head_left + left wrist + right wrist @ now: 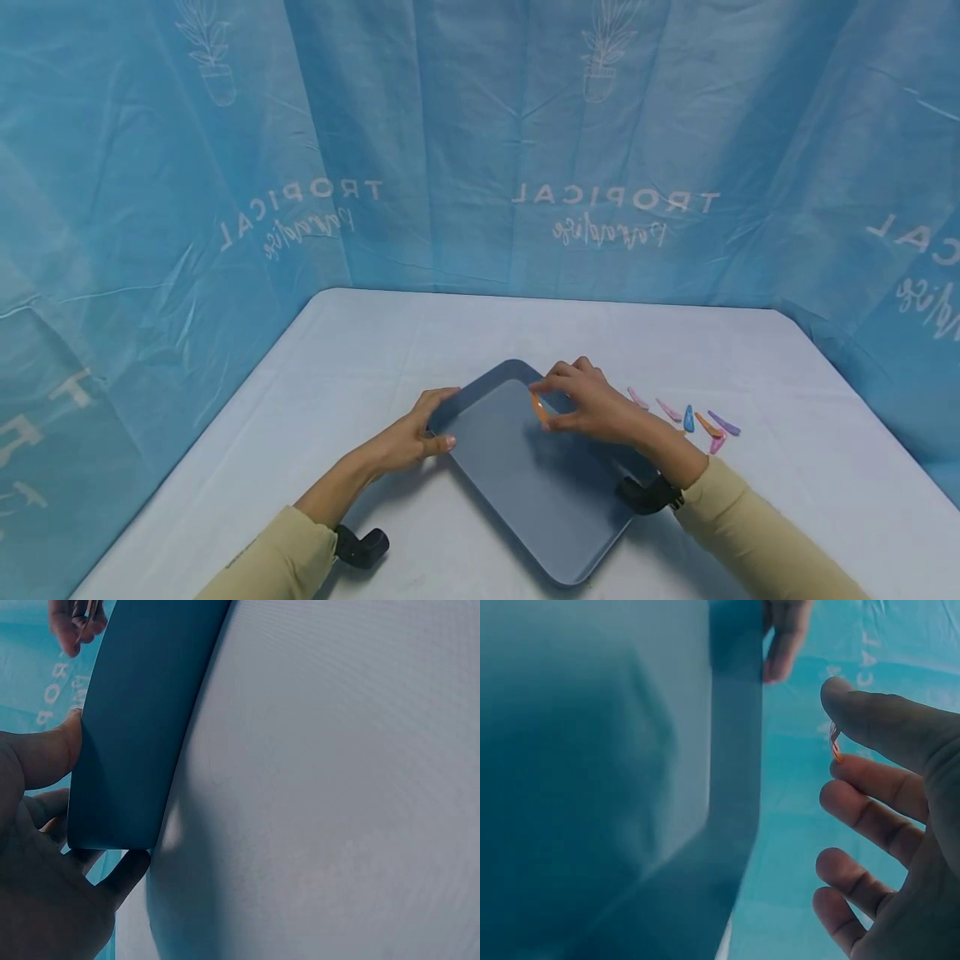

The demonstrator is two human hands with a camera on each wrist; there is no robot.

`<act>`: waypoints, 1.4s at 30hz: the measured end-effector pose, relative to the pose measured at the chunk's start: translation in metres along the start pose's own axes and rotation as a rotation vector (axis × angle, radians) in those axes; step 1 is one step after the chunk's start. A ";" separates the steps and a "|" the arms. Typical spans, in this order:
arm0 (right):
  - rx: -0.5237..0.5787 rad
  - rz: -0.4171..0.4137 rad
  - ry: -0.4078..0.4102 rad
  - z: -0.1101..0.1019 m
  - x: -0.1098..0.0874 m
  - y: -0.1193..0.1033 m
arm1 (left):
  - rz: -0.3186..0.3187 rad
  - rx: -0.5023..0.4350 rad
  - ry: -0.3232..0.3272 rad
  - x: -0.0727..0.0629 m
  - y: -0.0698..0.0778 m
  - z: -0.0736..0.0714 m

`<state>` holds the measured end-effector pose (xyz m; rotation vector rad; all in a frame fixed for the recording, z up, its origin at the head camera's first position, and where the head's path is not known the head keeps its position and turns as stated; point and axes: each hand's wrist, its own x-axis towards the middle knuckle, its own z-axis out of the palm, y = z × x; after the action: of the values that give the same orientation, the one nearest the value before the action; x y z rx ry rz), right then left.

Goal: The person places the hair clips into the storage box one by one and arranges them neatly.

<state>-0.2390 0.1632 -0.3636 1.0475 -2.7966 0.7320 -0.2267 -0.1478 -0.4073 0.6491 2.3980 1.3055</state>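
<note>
A blue-grey rectangular tray [517,500] lies at an angle on the white table. My left hand [405,437] grips its left far corner, the thumb at the rim and the fingers around the outside, as the left wrist view also shows of the tray wall [142,735]. Over the tray, my right hand [592,404] pinches an orange hair clip [538,410] between thumb and index finger. In the right wrist view the clip [835,741] spans those two fingertips, and the other fingers are spread apart.
Several hair clips lie on the table right of the tray, among them a blue clip [688,418], a purple clip [723,423] and a pink clip [669,410]. A blue printed curtain [465,125] hangs behind the white table [420,325].
</note>
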 end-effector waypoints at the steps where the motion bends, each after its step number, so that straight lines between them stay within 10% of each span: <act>1: -0.004 -0.004 -0.002 0.003 0.001 -0.001 | -0.006 -0.003 0.002 0.000 0.000 0.000; 42: -0.084 -0.110 -0.292 0.064 0.024 -0.043 | 0.002 0.028 0.007 0.002 -0.001 0.000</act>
<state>-0.2235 0.0910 -0.3971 1.3812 -2.9427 0.4789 -0.2286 -0.1470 -0.4083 0.6553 2.4255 1.2792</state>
